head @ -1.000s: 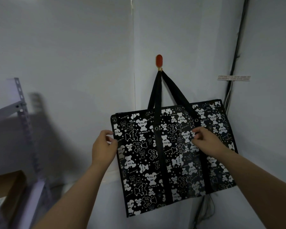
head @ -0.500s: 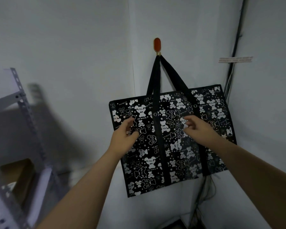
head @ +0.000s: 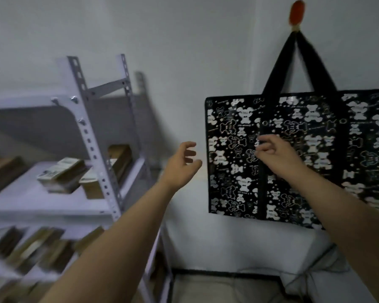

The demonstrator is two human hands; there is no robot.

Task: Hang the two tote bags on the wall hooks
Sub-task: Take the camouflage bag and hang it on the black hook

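Note:
A black tote bag (head: pixel 315 162) printed with white bears hangs flat against the white wall by its black straps from an orange wall hook (head: pixel 296 12) at the top right. My left hand (head: pixel 182 165) is open in the air just left of the bag, clear of it, fingers curled and apart. My right hand (head: pixel 276 154) is in front of the bag's left half, fingers loosely spread and holding nothing. Only one bag and one hook are in view.
A white metal shelf rack (head: pixel 92 136) stands at the left with cardboard boxes and stacked packets (head: pixel 61 176) on its shelves. A dark floor strip (head: pixel 217 281) runs below the wall. Something white and soft (head: pixel 328 265) lies at the bottom right.
Both hands have come off the bag. The view has swung left and down, so the bag now sits at the right and the shelf rack fills the left.

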